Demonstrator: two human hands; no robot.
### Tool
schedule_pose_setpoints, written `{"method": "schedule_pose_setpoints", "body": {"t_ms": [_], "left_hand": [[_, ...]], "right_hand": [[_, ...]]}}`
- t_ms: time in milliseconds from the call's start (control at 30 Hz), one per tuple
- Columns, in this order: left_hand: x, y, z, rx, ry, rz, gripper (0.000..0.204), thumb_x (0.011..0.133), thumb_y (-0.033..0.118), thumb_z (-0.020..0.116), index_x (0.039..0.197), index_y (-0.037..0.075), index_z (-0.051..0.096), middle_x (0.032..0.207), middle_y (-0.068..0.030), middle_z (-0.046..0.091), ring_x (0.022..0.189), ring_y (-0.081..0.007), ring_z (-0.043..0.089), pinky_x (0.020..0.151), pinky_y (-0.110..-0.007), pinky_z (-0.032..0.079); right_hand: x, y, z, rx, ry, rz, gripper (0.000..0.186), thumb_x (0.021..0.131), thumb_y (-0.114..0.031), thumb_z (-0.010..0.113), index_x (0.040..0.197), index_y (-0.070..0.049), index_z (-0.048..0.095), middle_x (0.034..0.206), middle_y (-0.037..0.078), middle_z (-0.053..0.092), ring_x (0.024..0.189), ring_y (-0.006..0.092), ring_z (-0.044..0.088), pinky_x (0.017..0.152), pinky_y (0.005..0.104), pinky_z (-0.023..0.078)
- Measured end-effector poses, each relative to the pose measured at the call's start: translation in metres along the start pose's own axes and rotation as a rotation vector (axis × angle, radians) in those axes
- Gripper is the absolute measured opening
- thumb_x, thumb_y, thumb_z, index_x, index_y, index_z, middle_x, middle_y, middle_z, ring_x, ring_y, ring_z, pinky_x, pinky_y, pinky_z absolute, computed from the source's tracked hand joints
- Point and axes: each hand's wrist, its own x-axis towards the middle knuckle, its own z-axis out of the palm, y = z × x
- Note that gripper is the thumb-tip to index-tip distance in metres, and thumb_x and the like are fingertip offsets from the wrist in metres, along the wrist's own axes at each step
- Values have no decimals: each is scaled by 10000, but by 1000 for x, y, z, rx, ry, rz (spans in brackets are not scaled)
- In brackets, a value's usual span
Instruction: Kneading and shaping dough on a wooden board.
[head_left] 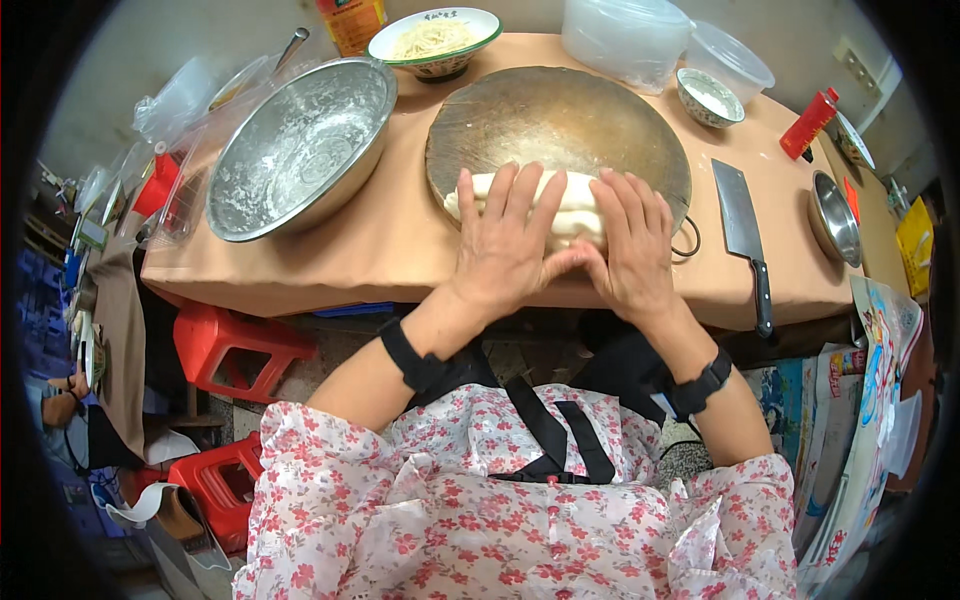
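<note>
A pale log of dough (571,200) lies along the near part of the round wooden board (555,115). My left hand (505,240) rests over its left part, fingers extended and spread, thumb pointing right. My right hand (635,245) covers the right part with fingers apart and slightly curved, its thumb near the other one at the dough's near side. Both hands touch the dough and hide parts of it. A cleaver (738,210) lies right of the board, handle toward me. Left of the board sits a large steel bowl (290,150) dusted with white powder.
A noodle bowl (432,40), plastic tubs (625,40), a small patterned bowl (708,100), a red bottle (808,125) and a steel bowl (833,218) stand on the cloth-covered table (260,275). Red stools (230,350) stand below left. Another person (60,400) is at far left.
</note>
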Motion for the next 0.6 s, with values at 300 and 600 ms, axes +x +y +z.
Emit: {"method": "schedule_pose_setpoints", "body": {"t_ms": [300,600], "left_hand": [[-5,1,-2,-22,-36,25,829,807,596,631,1436,95,427,1467,-155,390,1379,-344,324,1096,-629,146],[86,-40,5,-275,-490,-199,685,998,593,300,1155,34,662,1251,-177,603,1241,-349,480,1033,-630,279]], "right_hand": [[-3,-1,0,-20,-112,70,640,903,-452,584,1398,-65,463,1436,116,456,1334,352,387,1091,521,248],[85,46,24,114,-660,410,551,1017,-499,293,1315,-150,597,1386,135,549,1366,365,413,1074,528,329]]}}
